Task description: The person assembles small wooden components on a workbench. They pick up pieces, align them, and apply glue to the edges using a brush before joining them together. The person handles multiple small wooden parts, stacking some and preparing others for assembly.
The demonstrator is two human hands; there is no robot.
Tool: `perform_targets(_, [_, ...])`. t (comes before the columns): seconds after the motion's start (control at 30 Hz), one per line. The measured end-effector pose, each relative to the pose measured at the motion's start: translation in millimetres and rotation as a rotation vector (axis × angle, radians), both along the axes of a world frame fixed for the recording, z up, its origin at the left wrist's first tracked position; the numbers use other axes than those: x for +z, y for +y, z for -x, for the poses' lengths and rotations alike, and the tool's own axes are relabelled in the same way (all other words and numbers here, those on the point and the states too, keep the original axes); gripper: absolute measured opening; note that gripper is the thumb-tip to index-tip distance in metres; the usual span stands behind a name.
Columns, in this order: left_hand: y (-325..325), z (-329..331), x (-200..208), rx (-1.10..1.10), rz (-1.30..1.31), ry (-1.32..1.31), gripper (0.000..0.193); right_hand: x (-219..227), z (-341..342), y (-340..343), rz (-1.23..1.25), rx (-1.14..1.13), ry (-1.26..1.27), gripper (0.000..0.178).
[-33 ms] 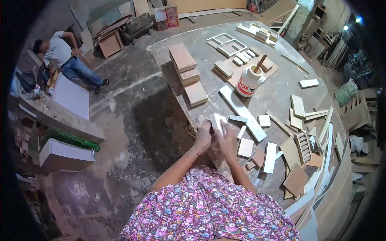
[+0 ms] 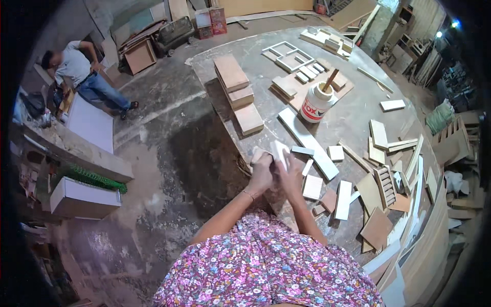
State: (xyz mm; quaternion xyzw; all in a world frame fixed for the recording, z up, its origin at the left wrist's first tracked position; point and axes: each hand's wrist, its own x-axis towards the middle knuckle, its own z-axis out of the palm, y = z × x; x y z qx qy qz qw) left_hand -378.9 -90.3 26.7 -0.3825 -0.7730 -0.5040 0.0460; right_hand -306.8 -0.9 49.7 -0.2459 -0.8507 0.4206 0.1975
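Observation:
Over the table's near left edge, my right hand grips a small white wooden block standing on end between thumb and fingers. Close beside it, my left hand is closed around a pale, folded, sheet-like piece; what it is exactly I cannot make out. A narrow gap shows between the two hands. Just right of the block lie a small grey-white strip and a long white board. Beyond them stands a white glue jar with a brown stick in its mouth.
Stacked wooden blocks line the table's left edge. A white divided frame lies farther back. Wood offcuts and a slatted piece crowd the right side. At far left, another person stands by a white panel.
My hands have drawn slightly apart. The white block has shifted a little to the right, and my left hand sits slightly lower. The things on the table are unmoved.

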Motion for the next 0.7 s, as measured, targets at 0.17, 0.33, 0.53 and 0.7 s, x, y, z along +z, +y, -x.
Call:
perform_targets(0.17, [2,-4,5,0.022,-0.001,-0.053,0.019,4,4,3,0.067,0.017,0.030,0.044])
perform_targets(0.33, [1,6,-6,0.095,-0.102,-0.256,0.015,15,-9,-13,0.015,0.015,-0.011,0.048])
perform_targets(0.53, [5,-2,10,0.013,0.001,-0.055,0.011,18,10,13,0.275,0.043,-0.114,0.047])
perform_targets(0.7, [-1,11,-14,0.145,-0.067,-0.304,0.022,19,-11,-20,0.017,0.040,-0.021,0.047])
